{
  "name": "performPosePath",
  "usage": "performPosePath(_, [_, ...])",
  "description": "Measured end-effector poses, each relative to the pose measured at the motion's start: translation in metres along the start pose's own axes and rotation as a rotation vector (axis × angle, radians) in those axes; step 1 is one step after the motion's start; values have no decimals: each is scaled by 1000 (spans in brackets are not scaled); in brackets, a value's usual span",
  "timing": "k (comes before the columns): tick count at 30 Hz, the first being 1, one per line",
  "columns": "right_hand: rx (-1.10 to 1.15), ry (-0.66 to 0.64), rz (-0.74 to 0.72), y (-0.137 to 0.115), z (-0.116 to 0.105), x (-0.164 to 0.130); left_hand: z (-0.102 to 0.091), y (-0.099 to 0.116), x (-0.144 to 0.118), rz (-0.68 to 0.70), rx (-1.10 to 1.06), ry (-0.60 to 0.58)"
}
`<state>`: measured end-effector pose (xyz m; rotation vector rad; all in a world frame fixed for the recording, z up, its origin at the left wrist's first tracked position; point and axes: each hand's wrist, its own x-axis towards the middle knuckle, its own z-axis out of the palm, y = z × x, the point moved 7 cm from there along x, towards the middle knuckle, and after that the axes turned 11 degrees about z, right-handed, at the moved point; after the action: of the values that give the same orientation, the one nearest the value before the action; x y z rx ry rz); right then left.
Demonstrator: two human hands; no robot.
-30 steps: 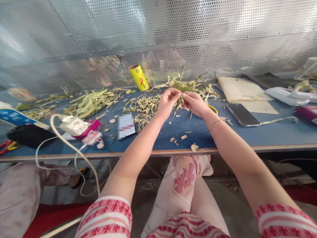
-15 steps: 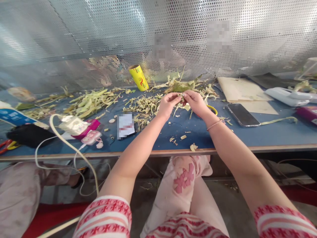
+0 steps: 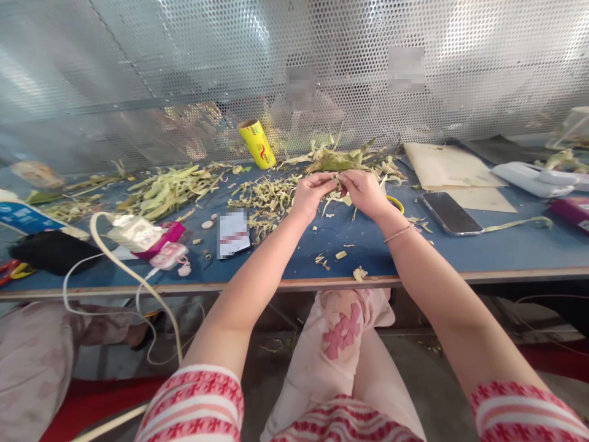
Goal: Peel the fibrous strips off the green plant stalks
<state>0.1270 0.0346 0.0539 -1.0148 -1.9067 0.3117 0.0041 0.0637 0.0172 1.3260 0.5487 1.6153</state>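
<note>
Pinching one small pale-green leaf strip point(image 3: 338, 184) between them, my left hand point(image 3: 311, 195) and right hand point(image 3: 365, 191) meet fingertip to fingertip above the blue table point(image 3: 506, 252), both closed on the strip, which sits just in front of the far scrap heap.

Edges, as I log them:
- Front table edge point(image 3: 294, 283): runs the full width below my forearms; a few loose scraps point(image 3: 340, 261) lie near it.
- Back limit: perforated metal screen point(image 3: 184, 73), standing upright along the far side.
- Open room: bare blue surface between my wrists and the front edge, and to the right of my right forearm up to the black phone point(image 3: 448, 213).

Items on the table:
- Heap of leaf trimmings point(image 3: 350, 161), directly behind the hands.
- Second, wider heap point(image 3: 175, 187), left of centre.
- Yellow roll point(image 3: 257, 144), tilted against the screen; its open end shows nothing inside.
- Beige paper sheet point(image 3: 453, 166), behind the phone.
- White cable point(image 3: 124, 264), looping over the front edge at left.
- Pink gadget point(image 3: 169, 255), near the cable.
</note>
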Motion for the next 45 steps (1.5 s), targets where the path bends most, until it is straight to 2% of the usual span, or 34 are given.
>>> performPosePath(7, [-44,-17,-35,3,6,1,-5,-7,-2,-146,35,50])
performPosePath(11, [5,22,9,5,4,1,1,-13,-3,-214,-45,-21])
performPosePath(16, [121,51,97,9,2,1,2,-20,-7,-317,-176,19])
performPosePath(22, [277,95,134,7,2,-1,6,-17,-11,-316,-297,56])
performPosePath(31, [215,62,100,0,4,-3,7,-24,-17,-490,-346,55])
performPosePath(37, [254,35,92,0,4,-1,12,-12,-14,-388,-313,-56])
performPosePath(41, [272,18,102,1,3,0,14,-10,-14,-391,-284,-112])
performPosePath(45, [345,-31,147,3,5,1,15,-9,-13,-386,-288,-113])
